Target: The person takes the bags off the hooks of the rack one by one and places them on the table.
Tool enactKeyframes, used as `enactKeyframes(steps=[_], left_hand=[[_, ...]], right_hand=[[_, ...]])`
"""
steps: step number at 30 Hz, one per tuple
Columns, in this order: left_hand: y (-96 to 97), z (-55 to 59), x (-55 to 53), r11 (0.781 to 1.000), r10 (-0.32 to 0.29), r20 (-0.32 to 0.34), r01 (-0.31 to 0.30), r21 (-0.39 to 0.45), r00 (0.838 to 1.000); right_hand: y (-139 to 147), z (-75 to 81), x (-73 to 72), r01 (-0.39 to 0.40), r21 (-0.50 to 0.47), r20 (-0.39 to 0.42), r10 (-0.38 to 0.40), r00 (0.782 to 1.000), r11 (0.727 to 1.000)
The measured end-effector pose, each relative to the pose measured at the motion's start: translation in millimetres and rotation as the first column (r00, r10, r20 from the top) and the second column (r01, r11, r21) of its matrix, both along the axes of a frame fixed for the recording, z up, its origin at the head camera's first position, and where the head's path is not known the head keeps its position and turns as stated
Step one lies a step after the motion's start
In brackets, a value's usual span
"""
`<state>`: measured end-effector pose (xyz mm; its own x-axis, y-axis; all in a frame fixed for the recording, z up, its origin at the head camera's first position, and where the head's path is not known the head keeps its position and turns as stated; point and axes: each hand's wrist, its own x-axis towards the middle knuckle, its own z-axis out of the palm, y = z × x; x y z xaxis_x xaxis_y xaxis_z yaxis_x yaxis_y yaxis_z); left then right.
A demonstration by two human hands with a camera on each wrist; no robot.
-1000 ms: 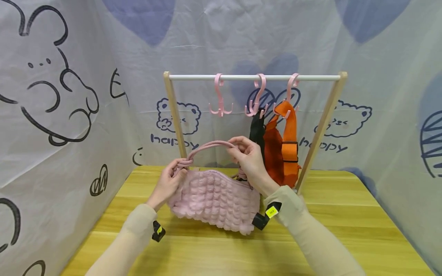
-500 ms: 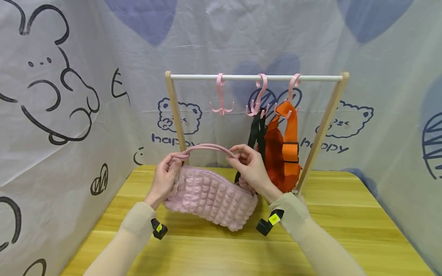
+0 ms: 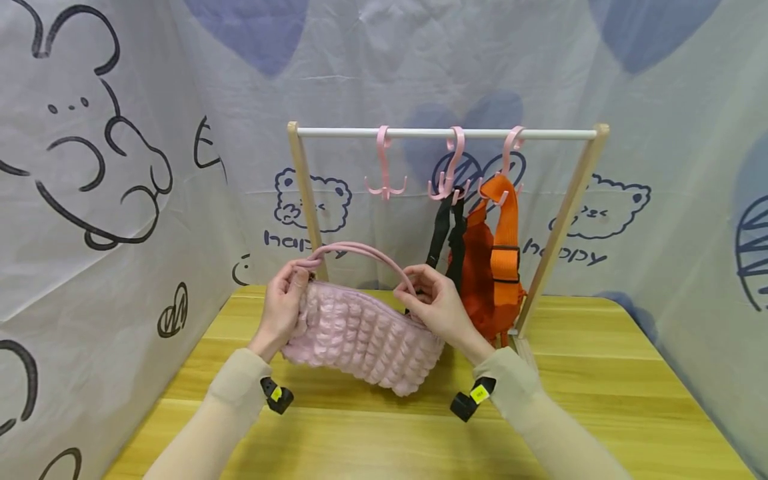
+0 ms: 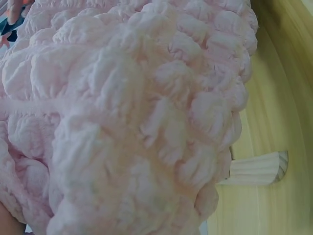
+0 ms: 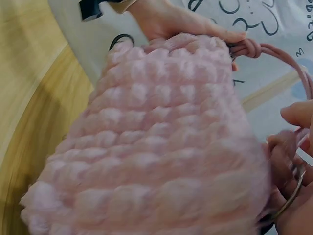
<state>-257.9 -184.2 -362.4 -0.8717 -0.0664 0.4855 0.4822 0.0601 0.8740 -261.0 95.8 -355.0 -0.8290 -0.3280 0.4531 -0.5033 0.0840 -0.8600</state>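
A pink puffy handbag (image 3: 366, 333) hangs tilted between my hands over the wooden table, its right end lower in the head view. My left hand (image 3: 283, 303) grips its upper left corner, near the knot of the handle. The thin pink handle (image 3: 360, 248) arches above the bag, and my right hand (image 3: 441, 307) pinches its right end. In the right wrist view, a metal ring (image 5: 293, 188) shows at that end beside my fingers (image 5: 298, 115). Quilted pink fabric (image 4: 122, 112) fills most of the left wrist view.
Behind the bag stands a rack with a white rail (image 3: 336, 133) and wooden legs. Three pink hooks hang from it; the left hook (image 3: 384, 167) bears nothing. Black straps (image 3: 447, 233) hang from the middle hook, an orange bag (image 3: 489, 267) from the right one. The table (image 3: 372, 440) extends in front.
The bag has shifted slightly left and up. My right hand has slid down along the handle toward its right end, and my left hand has moved a little left and up.
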Motion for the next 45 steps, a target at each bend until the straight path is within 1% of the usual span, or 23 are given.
enactKeyframes(steps=[3,6,11,14,18,21,24,26,28,33,36,39,42,45], left_hand=[[0.3,1.4,0.8,0.999,0.018,0.023,-0.019,0.027,1.0],[0.1,2.4,0.7,0.999,0.012,0.037,-0.014,0.051,0.999],[-0.4,4.1,0.6,0.997,-0.001,0.054,-0.004,0.083,0.999],[-1.6,4.8,0.5,0.994,0.01,0.085,-0.019,0.106,0.996],[-4.2,6.6,0.6,0.992,0.013,0.14,-0.03,0.12,0.99],[-5.8,7.3,0.6,0.993,0.014,0.171,-0.034,0.116,0.985],[-8.0,6.5,1.3,0.993,0.024,0.191,-0.045,0.107,0.981],[-9.6,5.2,2.2,0.994,0.024,0.204,-0.046,0.104,0.979],[-11.5,4.3,3.3,0.994,0.017,0.217,-0.039,0.099,0.976],[-19.4,2.7,5.6,0.998,0.006,0.262,-0.02,0.051,0.965],[-26.0,2.5,6.8,1.0,0.021,0.274,-0.021,-0.003,0.961],[-32.4,2.4,9.0,0.997,0.049,0.284,-0.031,-0.068,0.957],[-39.6,1.8,13.0,0.989,0.083,0.299,-0.042,-0.142,0.951],[-47.8,-0.1,17.1,0.976,0.098,0.302,-0.033,-0.214,0.948]], right_hand=[[3,-6.9,0.1,-0.013,0.024,-0.039,0.014,0.999,1.0],[6,-14.3,0.2,-0.026,0.043,-0.07,0.029,0.997,0.999],[9,-25.7,2.8,-0.052,0.075,-0.093,0.059,0.994,0.996],[10,-33.5,4.4,-0.042,0.124,-0.096,0.055,0.994,0.991],[10,-43.2,7.3,0.004,0.204,-0.128,0.023,0.991,0.979],[10,-49.6,9.0,0.016,0.276,-0.193,0.039,0.981,0.961],[8,-56.1,10.6,0.021,0.348,-0.279,0.082,0.957,0.937],[6,-59.0,11.7,0.03,0.371,-0.324,0.099,0.941,0.928],[5,-61.0,13.1,0.042,0.364,-0.344,0.093,0.934,0.93],[5,-62.1,16.2,0.032,0.286,-0.295,0.057,0.954,0.958],[4,-62.8,17.4,0.024,0.226,-0.256,0.036,0.966,0.974],[3,-63.4,18.2,0.024,0.172,-0.233,0.016,0.972,0.985],[0,-62.6,20.1,0.018,0.122,-0.208,0.008,0.978,0.992],[-4,-60.0,23.7,0.008,0.084,-0.175,0.007,0.985,0.996]])
